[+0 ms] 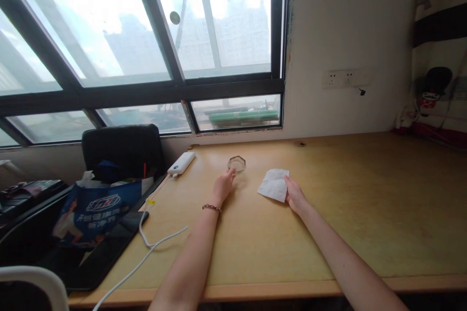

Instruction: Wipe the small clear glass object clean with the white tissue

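Note:
My left hand (224,187), with a beaded bracelet on its wrist, pinches the near rim of a small clear glass ashtray (239,160) with angular sides. The ashtray is at the far part of the wooden desk; whether it rests on the surface or is slightly raised, I cannot tell. To the right, my right hand (294,194) grips the right edge of a white paper tissue (273,185) between thumb and fingers. The tissue is spread out, lightly creased, and held over the desk, apart from the ashtray.
On the desk's (365,214) left edge lies a white power bank (182,163) with a white cable (146,240) trailing forward. Left of it are a black chair (124,148), a blue shopping bag (100,209) and a dark flat panel (109,252). A window and wall stand behind.

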### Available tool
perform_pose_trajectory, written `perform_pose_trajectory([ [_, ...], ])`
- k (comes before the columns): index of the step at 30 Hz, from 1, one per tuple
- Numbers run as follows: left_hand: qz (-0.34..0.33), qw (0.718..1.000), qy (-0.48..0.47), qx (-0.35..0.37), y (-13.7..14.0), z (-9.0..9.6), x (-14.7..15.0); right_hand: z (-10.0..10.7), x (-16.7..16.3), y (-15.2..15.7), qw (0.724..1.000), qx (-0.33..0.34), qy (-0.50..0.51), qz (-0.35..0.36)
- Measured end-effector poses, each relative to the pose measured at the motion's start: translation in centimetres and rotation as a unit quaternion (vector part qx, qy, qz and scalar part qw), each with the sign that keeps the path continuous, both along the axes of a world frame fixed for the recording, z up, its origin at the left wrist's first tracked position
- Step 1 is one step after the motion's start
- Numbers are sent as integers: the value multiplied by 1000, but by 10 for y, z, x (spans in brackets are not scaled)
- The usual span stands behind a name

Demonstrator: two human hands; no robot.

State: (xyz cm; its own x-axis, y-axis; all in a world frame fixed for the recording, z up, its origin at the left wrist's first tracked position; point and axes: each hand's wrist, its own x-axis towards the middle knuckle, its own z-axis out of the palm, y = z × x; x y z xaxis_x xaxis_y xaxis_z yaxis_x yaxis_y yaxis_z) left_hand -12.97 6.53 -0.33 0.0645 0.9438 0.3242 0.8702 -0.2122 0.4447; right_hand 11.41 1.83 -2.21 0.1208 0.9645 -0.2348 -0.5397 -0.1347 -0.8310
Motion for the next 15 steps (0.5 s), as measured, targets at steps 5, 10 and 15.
perform_pose_trajectory([
  [5, -134, 982, 128, 40, -21, -1, 56, 6, -9, -3, 995, 65, 64, 50],
  [10, -229, 962, 140, 54, -43, 0, 88, 0, -9, 2, 990, 137, 29, 18],
  [15, -223, 967, -118, 33, -55, 6, 106, 0, -2, 8, 987, 150, -53, -23],
])
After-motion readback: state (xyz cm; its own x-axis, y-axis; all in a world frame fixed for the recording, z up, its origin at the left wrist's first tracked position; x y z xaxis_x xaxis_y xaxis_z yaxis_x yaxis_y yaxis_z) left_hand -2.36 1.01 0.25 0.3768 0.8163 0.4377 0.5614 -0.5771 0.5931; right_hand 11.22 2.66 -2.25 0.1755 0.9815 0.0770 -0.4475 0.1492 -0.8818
